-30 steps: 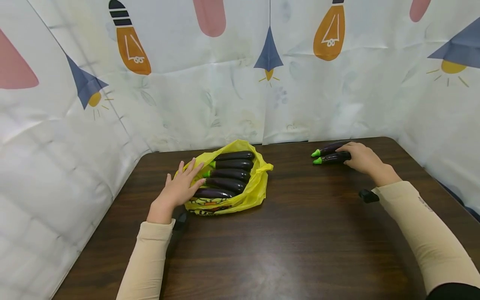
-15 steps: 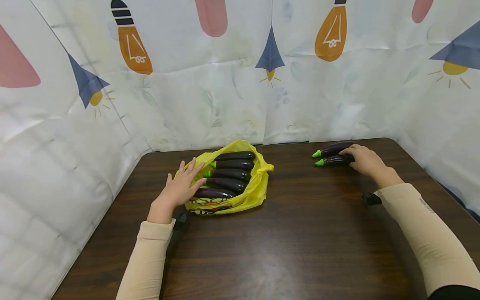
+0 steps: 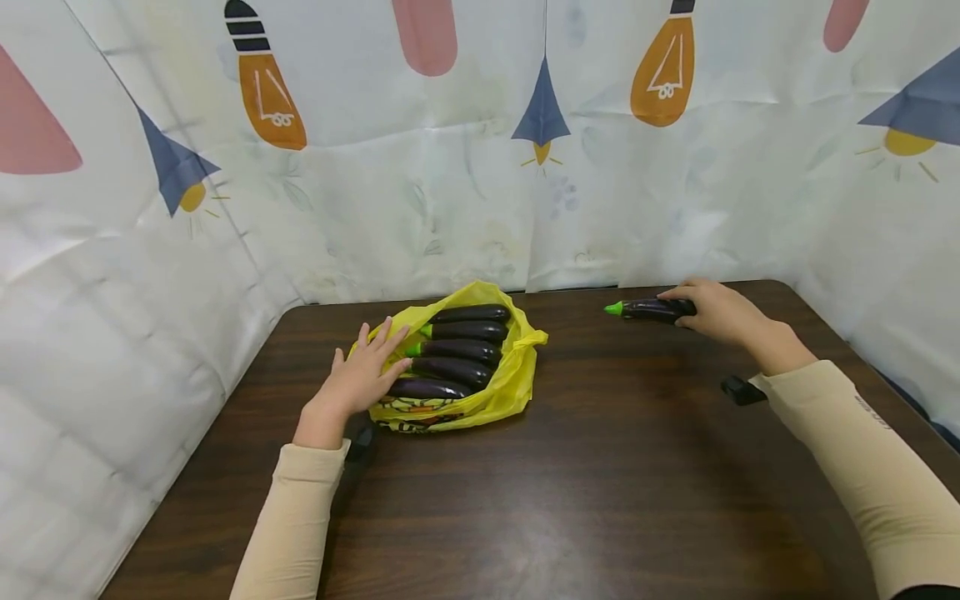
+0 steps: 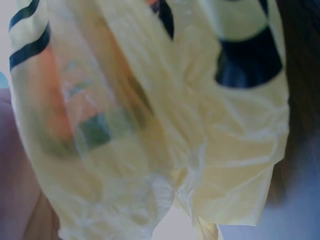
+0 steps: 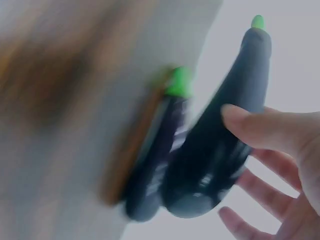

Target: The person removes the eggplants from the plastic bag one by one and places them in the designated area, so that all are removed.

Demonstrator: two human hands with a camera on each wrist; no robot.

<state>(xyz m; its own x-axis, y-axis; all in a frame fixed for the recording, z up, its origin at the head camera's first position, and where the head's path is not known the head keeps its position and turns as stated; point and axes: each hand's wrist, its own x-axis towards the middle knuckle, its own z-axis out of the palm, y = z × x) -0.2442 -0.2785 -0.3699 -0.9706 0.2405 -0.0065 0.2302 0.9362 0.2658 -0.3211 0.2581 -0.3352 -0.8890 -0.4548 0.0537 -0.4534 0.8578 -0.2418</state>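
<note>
My right hand [image 3: 723, 315] grips a dark purple eggplant [image 3: 648, 309] with a green tip, near the table's back right. In the right wrist view, thumb and fingers pinch this held eggplant [image 5: 220, 135] from its sides. Just beyond it in that view, a second eggplant [image 5: 157, 155] lies on the table; the head view hides it behind the held one. At centre left, a yellow plastic bag [image 3: 517, 383] lies with its mouth spread, and several eggplants [image 3: 453, 350] sit side by side inside. Fingers spread, my left hand [image 3: 356, 379] rests at the bag's left edge.
Everything lies on a dark brown wooden table [image 3: 570, 467]. A white printed cloth [image 3: 420, 208] hangs behind and at the sides of it. Crumpled yellow bag plastic [image 4: 235, 150] fills most of the left wrist view.
My right hand has taken up the nearer eggplant and moved it slightly left and up, so it now covers the other one in the head view. The left hand has stayed put.
</note>
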